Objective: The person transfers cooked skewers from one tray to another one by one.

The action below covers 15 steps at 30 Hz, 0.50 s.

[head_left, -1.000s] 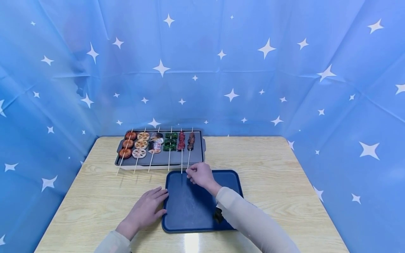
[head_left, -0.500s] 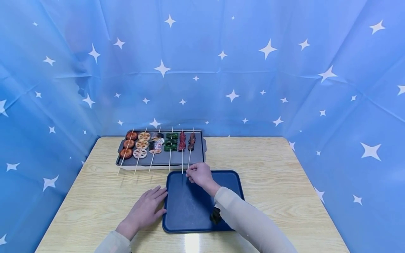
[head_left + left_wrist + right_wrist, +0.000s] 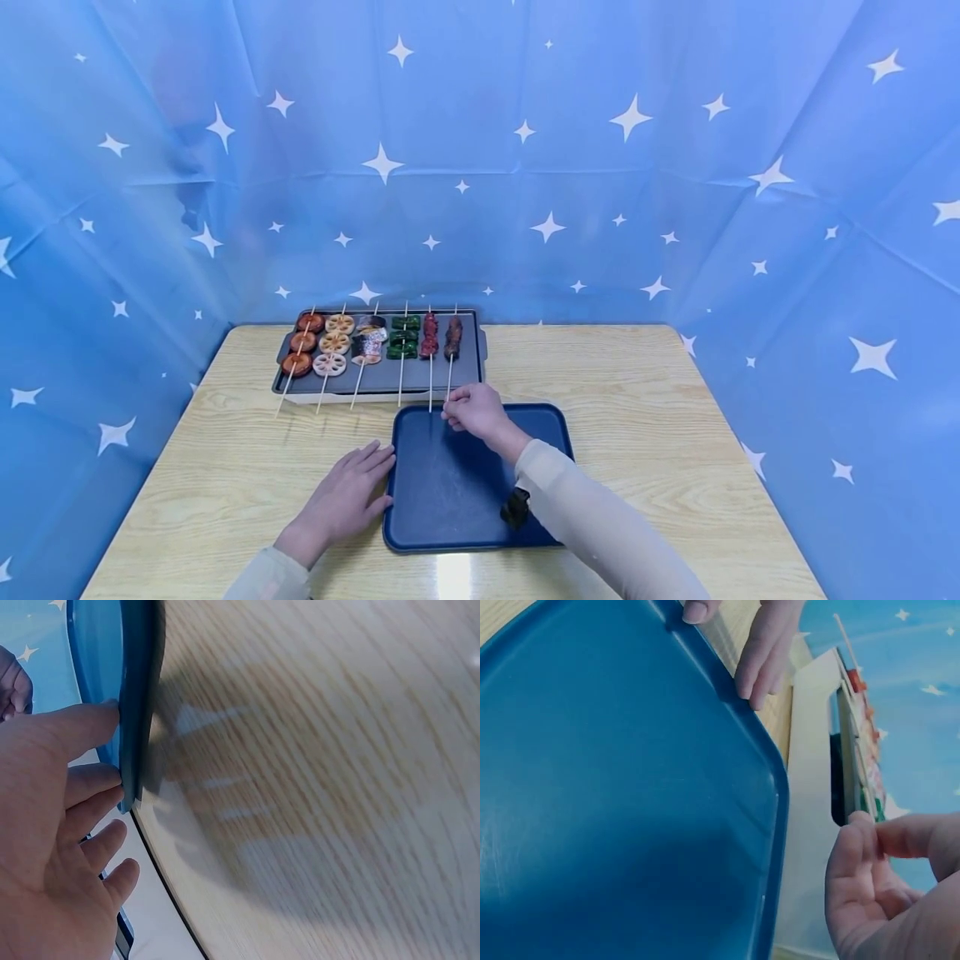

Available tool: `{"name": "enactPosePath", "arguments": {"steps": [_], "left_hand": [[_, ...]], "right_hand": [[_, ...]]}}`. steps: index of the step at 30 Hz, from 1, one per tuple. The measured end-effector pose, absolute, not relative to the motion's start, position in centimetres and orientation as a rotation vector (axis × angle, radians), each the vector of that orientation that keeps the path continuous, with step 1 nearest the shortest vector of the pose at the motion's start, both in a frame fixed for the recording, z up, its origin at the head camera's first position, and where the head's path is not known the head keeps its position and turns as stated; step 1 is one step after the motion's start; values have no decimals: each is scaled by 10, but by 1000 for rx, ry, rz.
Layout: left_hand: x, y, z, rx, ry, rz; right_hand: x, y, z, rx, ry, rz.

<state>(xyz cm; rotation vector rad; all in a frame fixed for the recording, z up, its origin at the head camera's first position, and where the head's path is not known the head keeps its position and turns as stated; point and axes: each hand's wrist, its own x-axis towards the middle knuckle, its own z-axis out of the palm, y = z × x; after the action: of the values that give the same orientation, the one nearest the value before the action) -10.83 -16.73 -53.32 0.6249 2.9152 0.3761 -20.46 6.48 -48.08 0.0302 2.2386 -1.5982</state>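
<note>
Head view: white-starred blue cloth (image 3: 480, 208) is hung behind a pale wood-grain counter (image 3: 645, 467), on which a dark grey rectangular griddle (image 3: 470, 362) and, nearer, a dark blue rectangular tray (image 3: 450, 500) are set. The tray's left rim is touched by the left hand (image 3: 341, 497), its fingers loosely straightened. By the right hand (image 3: 478, 415) the brown meat skewer (image 3: 453, 337), rightmost at the griddle, is pinched at its stick.
</note>
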Motion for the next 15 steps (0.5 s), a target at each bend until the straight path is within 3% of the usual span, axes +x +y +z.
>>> {"name": "enactPosePath", "arguments": {"steps": [15], "left_hand": [[-105,-167,-531,643,2923,400]], "right_hand": [[-212,103,-459,-28,2229,-1597]]}}
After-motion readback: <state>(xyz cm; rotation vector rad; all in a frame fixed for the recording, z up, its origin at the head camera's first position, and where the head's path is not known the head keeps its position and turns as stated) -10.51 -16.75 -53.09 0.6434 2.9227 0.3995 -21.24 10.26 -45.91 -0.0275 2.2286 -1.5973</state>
